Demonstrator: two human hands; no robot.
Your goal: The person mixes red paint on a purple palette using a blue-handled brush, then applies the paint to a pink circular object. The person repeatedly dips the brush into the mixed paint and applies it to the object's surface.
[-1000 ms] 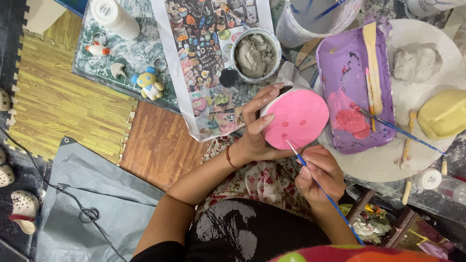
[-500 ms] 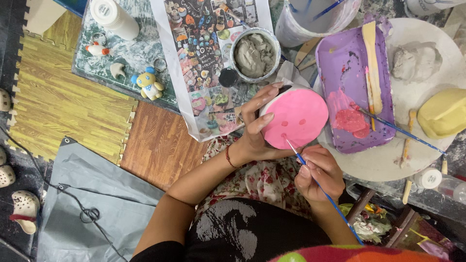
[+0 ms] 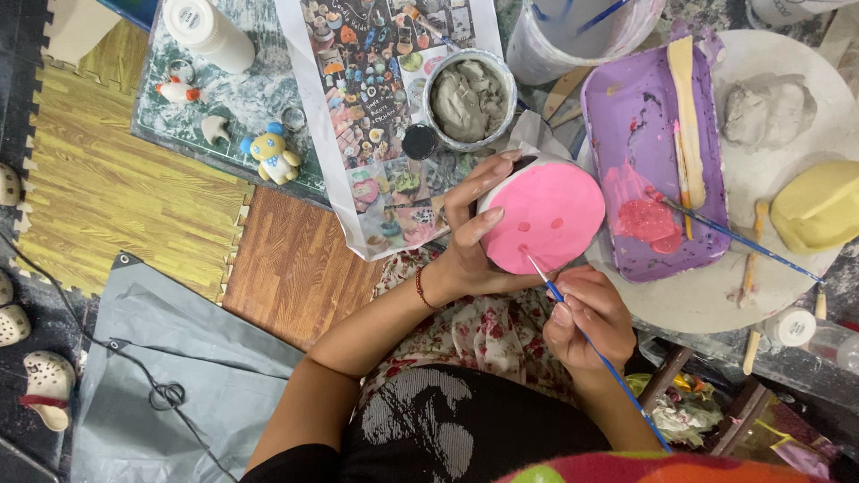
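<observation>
Since a second ago, little has shifted: my right hand (image 3: 586, 313) has crept a touch nearer the round pink-painted clay piece (image 3: 548, 215), and the thin blue-handled paintbrush (image 3: 591, 344) now has its tip on the lower part of the pink face. I keep that hand pinched narrow around the brush, low on the handle, probably for fine control. My left hand (image 3: 470, 241) cups the pink piece from its left side, fingers curled over the rim, tilting the painted face up toward me so the tip can reach it. Three small darker dots show on the face. The piece hangs above my lap, just beside the purple plastic tray (image 3: 626, 107) with its pool of pink paint, close enough for reloading. A second brush (image 3: 743, 241) rests across that tray's edge. The grey bowl of clay (image 3: 468, 97) sits further back.
</observation>
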